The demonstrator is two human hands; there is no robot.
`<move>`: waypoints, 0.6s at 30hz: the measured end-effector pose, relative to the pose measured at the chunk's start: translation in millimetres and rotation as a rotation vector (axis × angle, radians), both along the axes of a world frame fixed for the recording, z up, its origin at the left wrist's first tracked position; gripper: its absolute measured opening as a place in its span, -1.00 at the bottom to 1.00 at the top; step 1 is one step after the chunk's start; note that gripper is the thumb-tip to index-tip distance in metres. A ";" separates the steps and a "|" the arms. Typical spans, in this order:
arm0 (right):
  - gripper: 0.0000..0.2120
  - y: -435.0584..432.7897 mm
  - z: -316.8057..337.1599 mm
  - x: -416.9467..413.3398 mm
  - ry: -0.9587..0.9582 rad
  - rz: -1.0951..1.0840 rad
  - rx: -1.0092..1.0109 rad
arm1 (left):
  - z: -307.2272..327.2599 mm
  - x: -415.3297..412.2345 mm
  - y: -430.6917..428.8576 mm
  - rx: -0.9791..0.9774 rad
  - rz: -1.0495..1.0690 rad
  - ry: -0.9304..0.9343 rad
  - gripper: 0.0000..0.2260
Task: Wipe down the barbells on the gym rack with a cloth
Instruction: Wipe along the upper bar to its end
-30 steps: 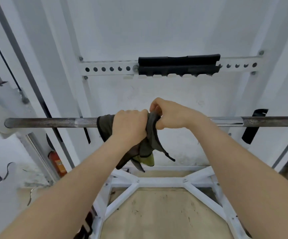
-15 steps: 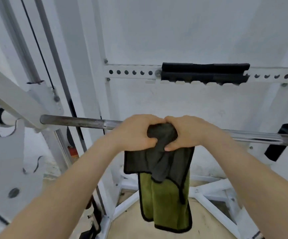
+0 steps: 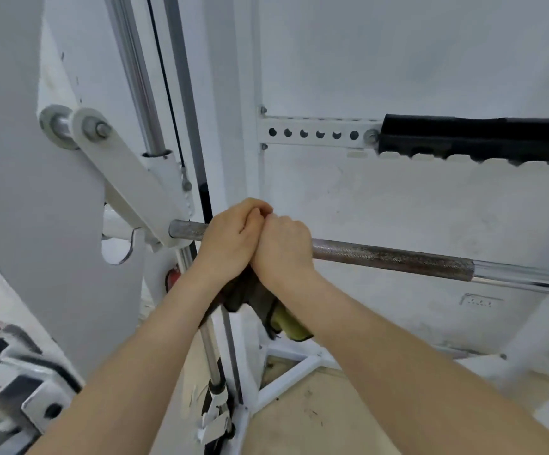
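Observation:
A steel barbell [image 3: 391,257] runs across the white rack from its left bracket toward the right edge, knurled near my hands and smooth chrome farther right. My left hand [image 3: 230,238] and my right hand [image 3: 283,251] sit side by side on the bar near its left end, both closed around a dark cloth with a green underside [image 3: 266,310]. The cloth is mostly hidden under my hands; a bunched part hangs below my wrists.
The white pivot arm and bracket [image 3: 135,188] hold the bar's left end, just left of my hands. Chrome guide rods [image 3: 141,80] and a black cable rise behind. A perforated crossbar with a black pad [image 3: 476,139] is on the wall above. White base struts [image 3: 286,379] cross the floor.
Both hands have slid left along the bar with the cloth, ending close to the left bracket. The cloth hung open half a second ago and is now bunched under my hands.

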State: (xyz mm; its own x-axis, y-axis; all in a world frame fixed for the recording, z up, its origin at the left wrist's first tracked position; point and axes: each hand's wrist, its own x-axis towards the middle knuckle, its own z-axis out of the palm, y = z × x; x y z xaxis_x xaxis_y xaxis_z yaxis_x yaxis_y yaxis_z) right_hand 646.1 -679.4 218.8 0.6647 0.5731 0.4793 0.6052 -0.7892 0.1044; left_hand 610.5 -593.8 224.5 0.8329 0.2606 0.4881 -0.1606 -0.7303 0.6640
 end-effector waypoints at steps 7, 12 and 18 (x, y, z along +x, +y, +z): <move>-0.68 -124.4 26.0 5.0 0.249 -0.285 -0.200 | -15.7 -3.9 -1.9 0.699 0.058 0.073 -0.64; -0.73 -52.7 32.8 -0.2 0.170 -0.260 -0.357 | -23.3 -28.9 19.5 0.575 0.125 -0.012 -0.68; -0.87 75.0 24.7 -5.4 0.159 0.070 -0.160 | -41.5 -65.3 40.5 0.147 0.216 0.016 -0.41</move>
State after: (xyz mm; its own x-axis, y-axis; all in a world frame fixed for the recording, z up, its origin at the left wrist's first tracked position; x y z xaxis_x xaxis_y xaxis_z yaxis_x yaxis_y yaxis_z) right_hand 640.7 -604.4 243.6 0.6808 0.6804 0.2712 0.6763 -0.7261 0.1239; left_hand 545.2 -553.3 183.0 0.7736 0.3606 0.5211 0.0194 -0.8354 0.5493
